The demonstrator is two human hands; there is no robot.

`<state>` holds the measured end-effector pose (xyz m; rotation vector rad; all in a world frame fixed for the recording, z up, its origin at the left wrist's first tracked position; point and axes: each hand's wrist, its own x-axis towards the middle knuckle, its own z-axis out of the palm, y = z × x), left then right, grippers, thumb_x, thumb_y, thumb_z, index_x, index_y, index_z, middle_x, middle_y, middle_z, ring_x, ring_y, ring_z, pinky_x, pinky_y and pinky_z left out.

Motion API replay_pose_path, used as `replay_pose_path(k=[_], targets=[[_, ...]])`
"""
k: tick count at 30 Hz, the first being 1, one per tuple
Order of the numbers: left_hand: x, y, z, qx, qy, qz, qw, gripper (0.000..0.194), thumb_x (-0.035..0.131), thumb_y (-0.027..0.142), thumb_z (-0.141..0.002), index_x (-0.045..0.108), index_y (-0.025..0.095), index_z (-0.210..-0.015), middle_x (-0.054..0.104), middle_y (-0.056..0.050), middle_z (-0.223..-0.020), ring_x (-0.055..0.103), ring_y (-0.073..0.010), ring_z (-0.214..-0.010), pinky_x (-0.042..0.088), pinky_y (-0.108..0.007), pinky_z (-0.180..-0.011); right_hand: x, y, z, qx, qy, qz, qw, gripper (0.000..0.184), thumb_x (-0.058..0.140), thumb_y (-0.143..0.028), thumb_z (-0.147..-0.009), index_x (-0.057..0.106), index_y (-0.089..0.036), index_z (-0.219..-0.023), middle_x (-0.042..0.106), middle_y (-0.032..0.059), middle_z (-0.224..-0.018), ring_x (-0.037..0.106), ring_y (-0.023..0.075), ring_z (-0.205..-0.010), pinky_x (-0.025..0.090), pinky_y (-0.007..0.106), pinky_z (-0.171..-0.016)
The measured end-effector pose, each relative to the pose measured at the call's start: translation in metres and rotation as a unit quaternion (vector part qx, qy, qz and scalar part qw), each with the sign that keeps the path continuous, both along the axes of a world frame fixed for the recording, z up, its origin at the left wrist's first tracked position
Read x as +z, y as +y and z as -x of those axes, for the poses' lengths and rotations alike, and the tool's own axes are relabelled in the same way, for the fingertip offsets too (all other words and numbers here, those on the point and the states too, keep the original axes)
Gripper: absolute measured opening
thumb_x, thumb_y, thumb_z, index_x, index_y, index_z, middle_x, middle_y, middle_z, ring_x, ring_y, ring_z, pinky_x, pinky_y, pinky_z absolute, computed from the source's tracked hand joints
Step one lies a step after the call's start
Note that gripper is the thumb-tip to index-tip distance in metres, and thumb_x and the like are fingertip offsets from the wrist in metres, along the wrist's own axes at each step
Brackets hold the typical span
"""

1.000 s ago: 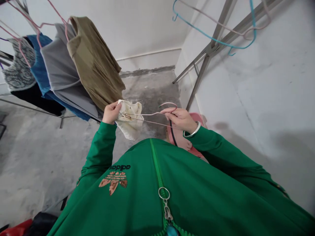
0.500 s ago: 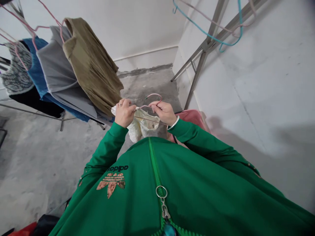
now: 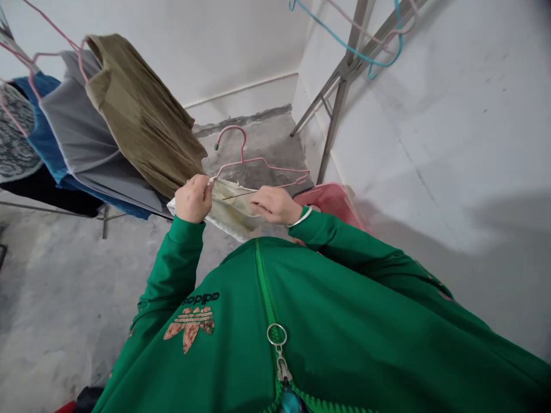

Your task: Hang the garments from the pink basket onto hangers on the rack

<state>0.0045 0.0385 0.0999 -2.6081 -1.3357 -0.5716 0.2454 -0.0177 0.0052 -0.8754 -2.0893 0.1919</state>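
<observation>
A pink clothes hanger (image 3: pixel 262 160) has its hook up and its right end bare, out beyond my right hand. My left hand (image 3: pixel 193 198) is closed around the hanger's left shoulder together with the edge of a cream, lace-edged garment (image 3: pixel 230 217). The garment hangs below the hanger, spread between both hands. My right hand (image 3: pixel 275 205) is closed at the garment's other side, just under the hanger's lower bar. Its fingertips are partly hidden, but they seem to pinch the garment's edge.
On the left, an olive top (image 3: pixel 142 109), a grey top (image 3: pixel 84 115) and other clothes hang on a rack. A pink basket (image 3: pixel 338 201) stands beyond my right hand. Upper right, a blue hanger (image 3: pixel 344 43) hangs by a metal frame (image 3: pixel 340 97) near the wall.
My right hand has let go of the hanger near its hook and moved to the garment. The hanger's hook now stands clear, farther left and up, and the garment is spread wider.
</observation>
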Motion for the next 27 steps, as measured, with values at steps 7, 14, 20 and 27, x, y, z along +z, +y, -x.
replay_pose_path(k=[7, 14, 20, 27], targets=[[0.013, -0.005, 0.007, -0.004, -0.014, 0.010, 1.000, 0.024, 0.041, 0.032, -0.092, 0.060, 0.018, -0.085, 0.065, -0.008, -0.084, 0.061, -0.0207, -0.081, 0.040, -0.029, -0.067, -0.075, 0.020, 0.017, 0.021, -0.231, 0.217, 0.948, 0.067, 0.069, -0.023, -0.072, 0.048, -0.008, -0.134, 0.060, 0.0185, -0.126, 0.047, 0.0308, -0.126, 0.025, 0.054, -0.112], [0.014, -0.008, 0.032, 0.066, -0.022, 0.019, 0.997, 0.031, 0.043, 0.042, -0.092, 0.063, 0.019, -0.086, 0.066, -0.008, -0.085, 0.061, -0.0206, -0.082, 0.041, -0.029, -0.070, -0.083, 0.023, -0.013, -0.082, -0.141, 0.234, 0.958, 0.026, 0.060, -0.021, -0.079, 0.063, -0.015, -0.105, 0.066, 0.0152, -0.116, 0.053, 0.0299, -0.119, 0.023, 0.057, -0.108], [0.007, -0.012, 0.053, 0.078, -0.023, 0.032, 0.996, 0.039, 0.039, 0.047, -0.093, 0.066, 0.019, -0.089, 0.065, -0.008, -0.082, 0.059, -0.0190, -0.078, 0.041, -0.028, -0.067, -0.090, 0.019, -0.022, -0.094, 0.295, 0.387, 0.868, 0.051, 0.061, -0.047, -0.076, 0.046, -0.017, -0.115, 0.063, -0.0010, -0.073, 0.059, 0.0162, -0.068, 0.047, 0.032, -0.071], [0.007, -0.012, 0.059, 0.014, -0.033, 0.091, 0.995, 0.037, 0.036, 0.039, -0.094, 0.066, 0.018, -0.097, 0.062, -0.008, -0.081, 0.059, -0.0194, -0.077, 0.044, -0.029, -0.068, -0.057, 0.021, -0.024, -0.122, 0.433, 0.365, 0.815, 0.045, 0.064, -0.056, -0.073, 0.057, -0.017, -0.092, 0.059, -0.0016, -0.075, 0.053, 0.0103, -0.062, 0.044, 0.025, -0.064]])
